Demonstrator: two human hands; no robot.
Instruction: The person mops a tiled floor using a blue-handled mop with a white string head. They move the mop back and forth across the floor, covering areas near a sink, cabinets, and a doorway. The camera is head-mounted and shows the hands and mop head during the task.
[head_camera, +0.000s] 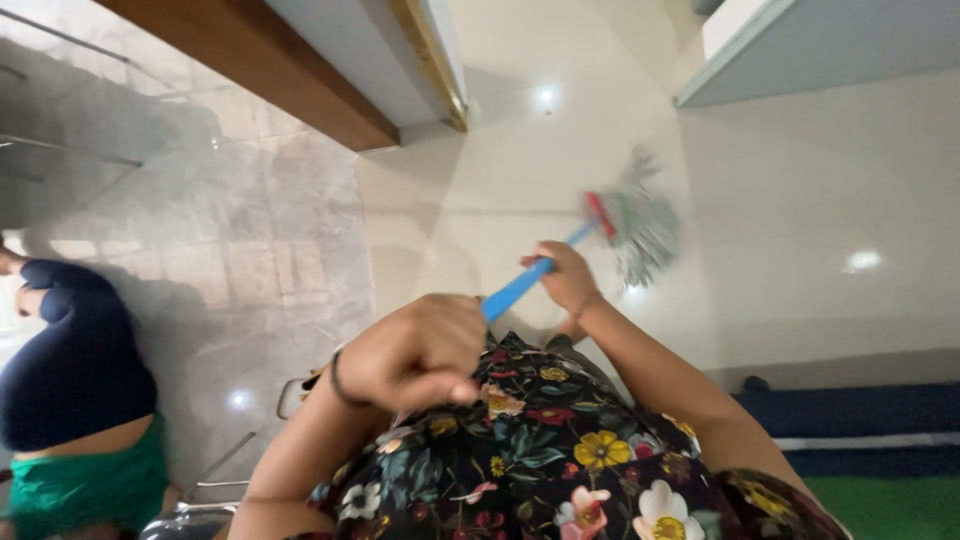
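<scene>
Blue plastic mop handle (520, 288) clamped in both hands, slanting from the picture's centre up toward two o'clock. Left hand (418, 352) wrapped in a fist round the near end of the handle, just above the flowered dark dress (540, 450), with a dark bangle (338, 380) on its wrist. Right hand (565, 277) closed round the handle farther along, at one o'clock from the left hand, fingers curled tight on the shaft, with a thin band on its wrist. Grey stringy mop head (640, 225) beyond the right hand at two o'clock, blurred, joined to the handle by a red clamp (600, 212) and lying on the glossy cream floor tiles (800, 200). Grey marbled tiles (250, 230) at nine o'clock of the hands, meeting the cream ones just left of the centre. Wooden-edged white cabinet (330, 60) at eleven o'clock, another white unit (820, 45) at one o'clock near the top edge. Another person in a dark blue top and green garment (80, 400) at eight o'clock by the left edge, well apart from the mop. Dark blue mat with a pale stripe (860, 415) at four o'clock, green surface just below it.
</scene>
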